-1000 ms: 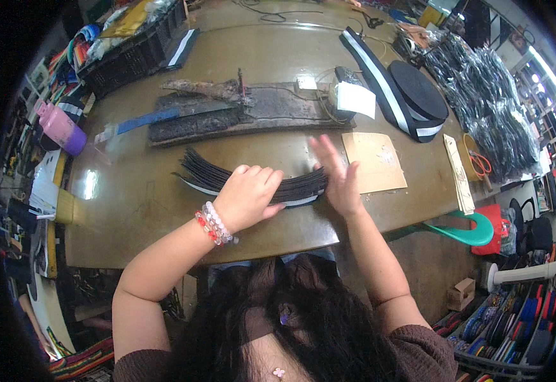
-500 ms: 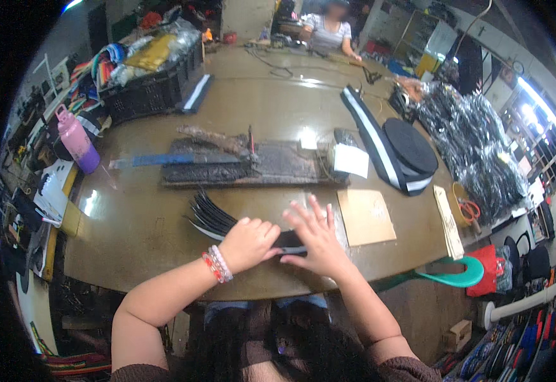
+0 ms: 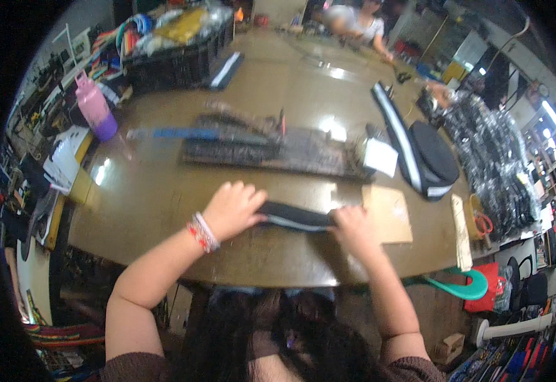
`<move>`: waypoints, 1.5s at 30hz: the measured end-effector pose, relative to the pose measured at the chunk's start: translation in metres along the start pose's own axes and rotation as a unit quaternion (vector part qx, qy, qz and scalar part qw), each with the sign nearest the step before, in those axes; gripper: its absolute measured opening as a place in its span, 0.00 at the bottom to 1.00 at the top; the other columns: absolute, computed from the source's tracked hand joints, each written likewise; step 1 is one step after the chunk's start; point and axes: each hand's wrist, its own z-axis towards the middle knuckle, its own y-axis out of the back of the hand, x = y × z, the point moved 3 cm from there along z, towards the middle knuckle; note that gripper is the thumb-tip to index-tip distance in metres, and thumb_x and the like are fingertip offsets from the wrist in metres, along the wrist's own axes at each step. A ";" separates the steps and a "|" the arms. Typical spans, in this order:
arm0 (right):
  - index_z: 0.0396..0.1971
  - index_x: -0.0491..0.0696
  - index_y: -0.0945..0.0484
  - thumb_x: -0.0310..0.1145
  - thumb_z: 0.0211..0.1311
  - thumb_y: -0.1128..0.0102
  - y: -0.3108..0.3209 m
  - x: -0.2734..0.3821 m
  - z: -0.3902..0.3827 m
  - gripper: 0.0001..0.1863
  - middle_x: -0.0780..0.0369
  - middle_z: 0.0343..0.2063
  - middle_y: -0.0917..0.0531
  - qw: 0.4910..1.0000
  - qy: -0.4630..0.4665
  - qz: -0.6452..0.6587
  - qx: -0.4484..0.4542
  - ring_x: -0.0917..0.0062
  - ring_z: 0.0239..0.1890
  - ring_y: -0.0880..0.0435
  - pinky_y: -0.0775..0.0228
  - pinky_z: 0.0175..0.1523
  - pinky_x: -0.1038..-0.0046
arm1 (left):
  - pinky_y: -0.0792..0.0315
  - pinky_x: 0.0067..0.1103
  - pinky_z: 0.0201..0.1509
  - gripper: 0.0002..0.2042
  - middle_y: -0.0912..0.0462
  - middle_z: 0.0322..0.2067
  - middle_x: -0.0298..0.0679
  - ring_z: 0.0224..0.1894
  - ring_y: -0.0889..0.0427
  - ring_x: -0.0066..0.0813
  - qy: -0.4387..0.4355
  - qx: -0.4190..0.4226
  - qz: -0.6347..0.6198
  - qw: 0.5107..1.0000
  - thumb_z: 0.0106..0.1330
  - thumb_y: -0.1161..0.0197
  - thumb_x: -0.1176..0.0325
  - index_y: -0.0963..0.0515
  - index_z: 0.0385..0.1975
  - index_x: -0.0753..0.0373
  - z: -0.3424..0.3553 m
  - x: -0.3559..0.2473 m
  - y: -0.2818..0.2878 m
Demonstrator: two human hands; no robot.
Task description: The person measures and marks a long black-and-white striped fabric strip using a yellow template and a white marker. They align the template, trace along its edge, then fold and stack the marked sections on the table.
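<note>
A bundle of black webbing strips with a pale stripe along the lower edge stretches between my hands, above the near part of the table. My left hand is closed around its left end, fingers on top. At the other end, my right hand grips the strips with its fingers curled over them. The ends inside my hands are hidden. Just beyond lies a dark, worn board with a blue strip at its left. A tan card lies beside my right hand.
On the right are a rolled black band, a pale folded strip, orange-handled scissors and plastic-wrapped black goods. A pink-purple bottle and black crate stand left. Another person sits at the far end.
My hands have moved apart, the left leftward and the right rightward. The right hand, spread before, has closed on the strips. Their fanned left ends no longer show. The view has shifted slightly.
</note>
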 end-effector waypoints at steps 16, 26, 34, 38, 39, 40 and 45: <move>0.36 0.46 0.29 0.29 0.38 0.23 -0.028 -0.053 -0.002 0.25 0.63 0.34 0.23 0.891 -0.138 0.432 0.026 0.75 0.37 0.23 0.31 0.48 0.73 | 0.31 0.20 0.50 0.22 0.26 0.37 0.32 0.43 0.27 0.21 0.267 -0.141 -0.505 0.808 0.47 0.26 0.76 0.32 0.39 0.60 -0.040 0.051 -0.073; 0.54 0.44 0.32 0.59 0.46 0.35 0.018 0.014 0.067 0.41 0.52 0.47 0.24 0.974 0.066 0.131 0.171 0.58 0.54 0.27 0.37 0.59 0.60 | 0.30 0.19 0.46 0.21 0.25 0.35 0.31 0.40 0.25 0.20 0.255 -0.161 -0.502 0.811 0.46 0.24 0.71 0.29 0.36 0.60 -0.040 0.048 -0.058; 0.40 0.46 0.33 0.54 0.49 0.35 0.010 0.021 0.070 0.29 0.53 0.30 0.21 0.973 0.150 0.073 0.160 0.56 0.32 0.19 0.26 0.37 0.60 | 0.29 0.19 0.44 0.23 0.22 0.33 0.32 0.38 0.23 0.19 0.265 -0.214 -0.533 0.774 0.46 0.23 0.70 0.29 0.39 0.61 -0.045 0.047 -0.049; 0.38 0.49 0.34 0.49 0.55 0.39 0.009 0.025 0.057 0.22 0.56 0.22 0.21 0.983 0.114 0.051 0.132 0.58 0.27 0.18 0.27 0.31 0.61 | 0.28 0.22 0.48 0.27 0.22 0.35 0.35 0.42 0.22 0.23 0.243 -0.216 -0.521 0.789 0.45 0.24 0.76 0.32 0.45 0.60 -0.051 0.044 -0.036; 0.39 0.49 0.34 0.47 0.57 0.40 0.010 0.026 0.055 0.20 0.57 0.21 0.21 0.986 0.120 0.039 0.105 0.59 0.26 0.18 0.27 0.30 0.61 | 0.28 0.22 0.49 0.27 0.22 0.35 0.36 0.43 0.22 0.25 0.232 -0.213 -0.488 0.814 0.45 0.24 0.75 0.31 0.46 0.60 -0.054 0.044 -0.031; 0.38 0.49 0.34 0.47 0.57 0.40 0.009 0.027 0.053 0.20 0.57 0.21 0.21 0.987 0.121 0.038 0.097 0.59 0.26 0.18 0.27 0.29 0.61 | 0.28 0.23 0.50 0.27 0.22 0.36 0.37 0.43 0.22 0.26 0.224 -0.203 -0.455 0.838 0.46 0.24 0.74 0.31 0.46 0.61 -0.057 0.044 -0.027; 0.38 0.50 0.35 0.46 0.58 0.41 0.004 0.029 0.056 0.19 0.57 0.20 0.21 0.989 0.109 0.033 0.093 0.59 0.25 0.18 0.27 0.28 0.61 | 0.28 0.24 0.52 0.24 0.20 0.39 0.38 0.45 0.21 0.30 0.190 -0.101 -0.367 0.905 0.48 0.25 0.66 0.27 0.45 0.63 -0.062 0.051 -0.022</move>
